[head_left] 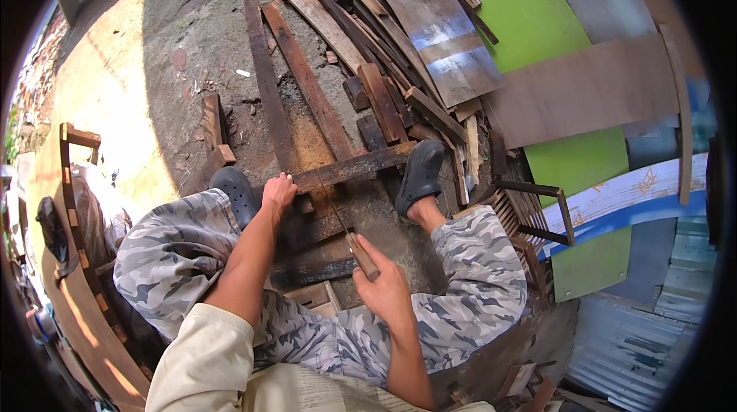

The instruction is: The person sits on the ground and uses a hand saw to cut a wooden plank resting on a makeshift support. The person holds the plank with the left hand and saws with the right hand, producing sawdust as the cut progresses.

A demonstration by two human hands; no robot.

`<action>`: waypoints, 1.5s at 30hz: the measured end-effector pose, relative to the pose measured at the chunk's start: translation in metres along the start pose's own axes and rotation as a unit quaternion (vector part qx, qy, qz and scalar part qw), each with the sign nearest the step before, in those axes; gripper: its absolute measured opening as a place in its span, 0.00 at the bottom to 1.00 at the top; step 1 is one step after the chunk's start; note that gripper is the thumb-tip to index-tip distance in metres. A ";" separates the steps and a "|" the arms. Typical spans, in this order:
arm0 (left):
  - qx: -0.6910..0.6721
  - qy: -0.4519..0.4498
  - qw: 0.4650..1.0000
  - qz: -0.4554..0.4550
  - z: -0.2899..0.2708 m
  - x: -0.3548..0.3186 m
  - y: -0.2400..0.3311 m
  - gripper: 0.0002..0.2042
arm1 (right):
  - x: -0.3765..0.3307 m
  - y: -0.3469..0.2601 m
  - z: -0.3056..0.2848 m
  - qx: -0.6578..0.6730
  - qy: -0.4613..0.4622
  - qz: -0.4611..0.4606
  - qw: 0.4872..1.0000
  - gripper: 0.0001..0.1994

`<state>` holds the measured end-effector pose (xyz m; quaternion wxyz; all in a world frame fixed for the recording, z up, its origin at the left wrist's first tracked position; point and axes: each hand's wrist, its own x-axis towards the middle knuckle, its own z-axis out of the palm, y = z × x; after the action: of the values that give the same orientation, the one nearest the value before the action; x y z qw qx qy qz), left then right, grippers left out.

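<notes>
My right hand is closed round the wooden handle of a handsaw. Its thin blade, seen nearly edge-on, runs forward to a dark wooden plank and meets it near the left end. That plank lies crosswise between my feet, on top of other pieces of wood. At its left end, my left hand grips the plank with bent fingers. My right shoe is against the plank's right end. Yellowish sawdust lies just beyond it.
Two long boards stretch away on the ground ahead. A heap of scrap wood and wide panels fill the right side. A slatted wooden frame stands by my right knee. A short wood block lies beyond my left shoe.
</notes>
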<state>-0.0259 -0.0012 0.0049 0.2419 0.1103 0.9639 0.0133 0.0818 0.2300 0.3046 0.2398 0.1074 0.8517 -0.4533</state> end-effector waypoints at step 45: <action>-0.056 -0.003 0.997 -0.050 -0.004 -0.012 0.001 0.17 | -0.007 0.032 0.018 0.040 0.028 -0.059 0.997 0.26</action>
<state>-0.0173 -0.0023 0.0144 0.2510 0.0484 0.9652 0.0552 0.1061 0.2330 0.2766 0.1841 0.0791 0.8443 -0.4969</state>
